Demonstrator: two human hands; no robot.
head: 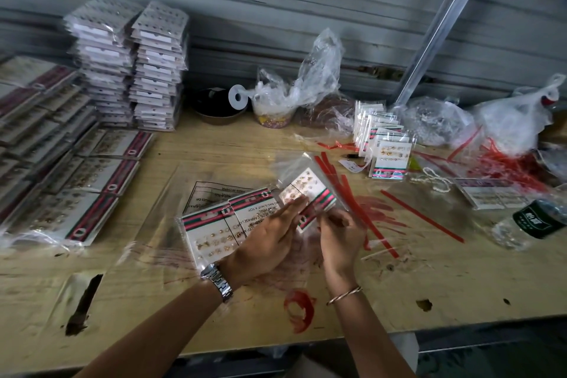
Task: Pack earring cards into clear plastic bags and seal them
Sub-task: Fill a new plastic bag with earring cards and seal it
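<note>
Soft even light across the table (460,285), shadows faint, glare on plastic bags (509,120) at its far right, left edge smeared and bowed.

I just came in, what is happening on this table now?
A person is packing earring cards. The left hand presses flat on an earring card that sits in a clear bag, while the right hand pinches the bag's near edge. To its left lie more cards, red strips to the right, and stacks of packed cards stand at the back left.
</note>
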